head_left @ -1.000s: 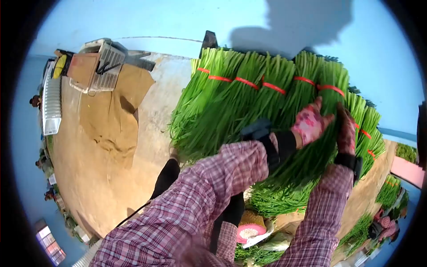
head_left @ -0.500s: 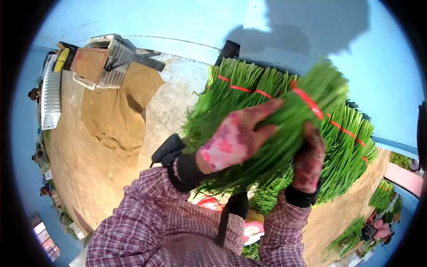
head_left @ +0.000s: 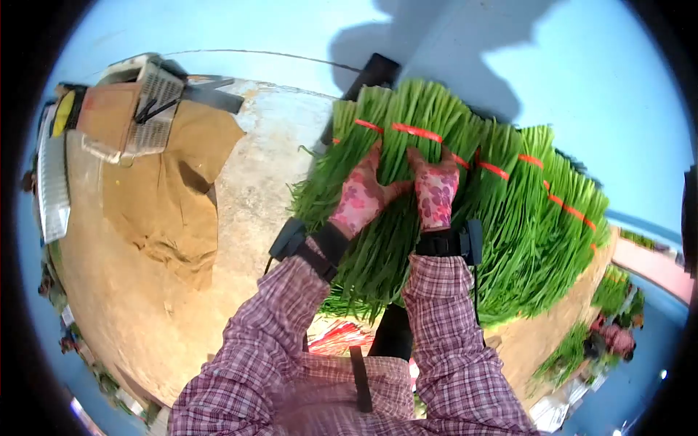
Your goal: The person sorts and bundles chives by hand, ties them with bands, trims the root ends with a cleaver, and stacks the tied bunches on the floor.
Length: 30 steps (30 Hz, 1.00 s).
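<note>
A bundle of green chives (head_left: 425, 109), tied with a red band, lies on top of a row of similar bundles against the blue wall. My left hand (head_left: 361, 195), in a pink floral glove, grips the bundle's left side below the band. On its right side, my right hand (head_left: 436, 192) in a matching glove presses just under the band, thumb on the leaves. Some fingertips of both hands are hidden among the leaves. Beside the right hand stands another banded chive bundle (head_left: 498, 156). Loose red bands (head_left: 338, 338) lie below, near my lap.
Brown cloth or sacking (head_left: 174, 211) covers part of the floor at left, by a white plastic crate (head_left: 156, 109) with a brown board against it. A long white basket (head_left: 53, 182) stands farther left. At far right another person (head_left: 616, 340) sits near more greens (head_left: 567, 356).
Both hands have moved left and away from me, bringing the chive bundle from midair down onto the row. The bundle now lies by the wall, with my hands still on it.
</note>
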{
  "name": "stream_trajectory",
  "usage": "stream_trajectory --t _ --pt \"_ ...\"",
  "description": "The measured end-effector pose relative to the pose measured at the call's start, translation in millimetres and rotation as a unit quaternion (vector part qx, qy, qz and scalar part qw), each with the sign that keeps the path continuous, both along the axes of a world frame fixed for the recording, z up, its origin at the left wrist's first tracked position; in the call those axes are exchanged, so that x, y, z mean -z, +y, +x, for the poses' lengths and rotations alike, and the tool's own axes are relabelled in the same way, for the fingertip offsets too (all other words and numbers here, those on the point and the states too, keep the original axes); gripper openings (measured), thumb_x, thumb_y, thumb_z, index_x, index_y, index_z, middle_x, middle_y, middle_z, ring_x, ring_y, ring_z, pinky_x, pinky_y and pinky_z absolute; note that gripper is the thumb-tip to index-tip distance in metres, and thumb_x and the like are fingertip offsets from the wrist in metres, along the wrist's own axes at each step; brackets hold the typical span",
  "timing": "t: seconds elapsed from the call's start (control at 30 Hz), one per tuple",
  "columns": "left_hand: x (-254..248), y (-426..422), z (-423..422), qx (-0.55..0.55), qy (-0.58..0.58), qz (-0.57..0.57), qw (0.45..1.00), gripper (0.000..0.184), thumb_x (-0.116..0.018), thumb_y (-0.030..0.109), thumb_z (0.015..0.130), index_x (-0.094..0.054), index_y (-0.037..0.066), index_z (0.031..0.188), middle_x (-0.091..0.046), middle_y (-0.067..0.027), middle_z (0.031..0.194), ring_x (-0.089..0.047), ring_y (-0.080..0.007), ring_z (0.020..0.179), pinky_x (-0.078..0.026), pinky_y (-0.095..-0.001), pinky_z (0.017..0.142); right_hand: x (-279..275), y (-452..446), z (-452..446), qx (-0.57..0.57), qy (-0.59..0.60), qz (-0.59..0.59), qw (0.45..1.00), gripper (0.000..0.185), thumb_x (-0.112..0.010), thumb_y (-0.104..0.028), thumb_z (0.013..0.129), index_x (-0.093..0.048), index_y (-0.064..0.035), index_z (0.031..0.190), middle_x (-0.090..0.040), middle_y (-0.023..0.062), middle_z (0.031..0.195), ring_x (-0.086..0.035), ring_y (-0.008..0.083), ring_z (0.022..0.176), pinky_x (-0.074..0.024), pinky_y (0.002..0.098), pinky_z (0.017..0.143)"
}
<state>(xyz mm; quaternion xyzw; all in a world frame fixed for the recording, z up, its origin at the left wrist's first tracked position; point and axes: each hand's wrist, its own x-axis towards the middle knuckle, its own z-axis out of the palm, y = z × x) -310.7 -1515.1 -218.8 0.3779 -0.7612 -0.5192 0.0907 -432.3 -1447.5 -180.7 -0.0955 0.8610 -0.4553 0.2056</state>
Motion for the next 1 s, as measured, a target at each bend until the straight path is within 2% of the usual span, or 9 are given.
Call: stream_trajectory --t 0.17,0.27,0.3,0.33,0.37,0.47,0.73,0.87,1.0 --pt "68.7 -8.0 -25.3 -0.02 0.078 0.009 0.997 0.076 -0.068 0.019 0.087 -0.027 0.002 0.149 -0.047 -0.0231 0.14 -0.049 -0.0301 0.127 -0.043 -0.0354 0.1 7.7 1.8 -25.1 -0.116 0.136 0.208 0.962 0.068 -0.078 -0.037 0.076 -0.055 0.0053 0.124 -0.063 0.0274 0.113 -0.06 0.0331 0.112 -0.0473 0.04 0.092" --pt "53.8 -5.1 -22.8 -0.042 0.022 0.049 0.998 0.079 -0.07 0.025 0.085 -0.028 0.005 0.149 -0.049 -0.0256 0.137 -0.051 -0.0338 0.124 -0.043 -0.0365 0.1 -59.5 54.1 -60.8 -0.001 0.269 0.169 0.948 0.063 -0.079 -0.036 0.076 -0.058 0.0015 0.122 -0.062 0.0238 0.116 -0.063 0.0352 0.101 -0.0515 0.043 0.087" --pt "49.9 -9.2 -19.3 -0.057 -0.016 0.038 0.998 0.08 -0.071 0.028 0.084 -0.029 0.007 0.149 -0.05 -0.027 0.135 -0.053 -0.0354 0.122 -0.043 -0.037 0.101 16.6 118.4 -147.4 0.02 0.213 -0.059 0.975 0.073 -0.08 -0.041 0.073 -0.055 0.002 0.125 -0.06 0.0247 0.118 -0.061 0.0364 0.106 -0.0499 0.0427 0.09" --pt "55.4 -9.9 -20.4 -0.057 0.022 0.009 0.998 0.088 -0.072 0.035 0.082 -0.024 0.008 0.15 -0.045 -0.0265 0.138 -0.051 -0.0358 0.123 -0.044 -0.0372 0.101 -36.4 108.2 -139.9 0.04 0.38 0.32 0.867 0.088 -0.08 -0.05 0.07 -0.047 0.0024 0.134 -0.057 0.0254 0.125 -0.056 0.0364 0.115 -0.0465 0.0414 0.097" --pt "62.2 -10.7 -21.6 -0.056 0.058 -0.021 0.997 0.095 -0.074 0.042 0.08 -0.02 0.01 0.152 -0.041 -0.0261 0.142 -0.049 -0.0362 0.125 -0.044 -0.0374 0.1 -32.0 124.5 -166.7 0.035 0.303 0.379 0.874 0.103 -0.077 -0.058 0.07 -0.036 0.0043 0.141 -0.051 0.0261 0.133 -0.051 0.0355 0.123 -0.0429 0.0406 0.101" --pt "11.7 -0.4 -45.3 -0.023 -0.062 -0.109 0.992 0.11 -0.075 0.053 0.074 -0.011 0.012 0.153 -0.03 -0.0254 0.148 -0.044 -0.0378 0.129 -0.044 -0.0393 0.102 -9.1 151.6 -221.4 -0.032 0.062 0.343 0.937 0.109 -0.078 -0.054 0.071 -0.026 0.0054 0.146 -0.051 0.0292 0.133 -0.055 0.0361 0.119 -0.0446 0.0399 0.097" --pt "20.9 11.0 -44.0 0.022 -0.033 -0.172 0.984 0.104 -0.067 0.059 0.077 -0.013 0.016 0.154 -0.028 -0.0271 0.148 -0.047 -0.046 0.121 -0.044 -0.0457 0.099 -31.0 190.0 -192.7 -0.016 0.17 0.195 0.966 0.065 -0.08 -0.029 0.072 -0.056 0.0064 0.122 -0.07 0.0165 0.096 -0.066 0.0194 0.082 -0.0524 0.0324 0.073" --pt "-3.6 20.8 -56.5 0.007 -0.093 -0.192 0.977 0.09 -0.073 0.025 0.078 -0.023 0.012 0.152 -0.036 -0.0253 0.143 -0.048 -0.0402 0.122 -0.044 -0.0435 0.098 -144.8 198.1 -136.6 0.021 0.124 0.069 0.99 0.036 -0.069 -0.017 0.084 -0.062 0.0008 0.115 -0.069 0.0082 0.098 -0.065 0.0153 0.085 -0.0511 0.0293 0.08" --pt "24.9 9.1 -54.0 -0.021 -0.02 -0.164 0.986 0.082 -0.07 0.02 0.08 -0.028 0.008 0.149 -0.04 -0.0249 0.141 -0.046 -0.04 0.124 -0.043 -0.0415 0.1 -177.8 192.3 -106.2 0.028 0.005 -0.024 0.999 0.043 -0.063 -0.013 0.087 -0.056 0.0032 0.126 -0.066 0.0146 0.115 -0.065 0.0206 0.099 -0.051 0.0329 0.087"
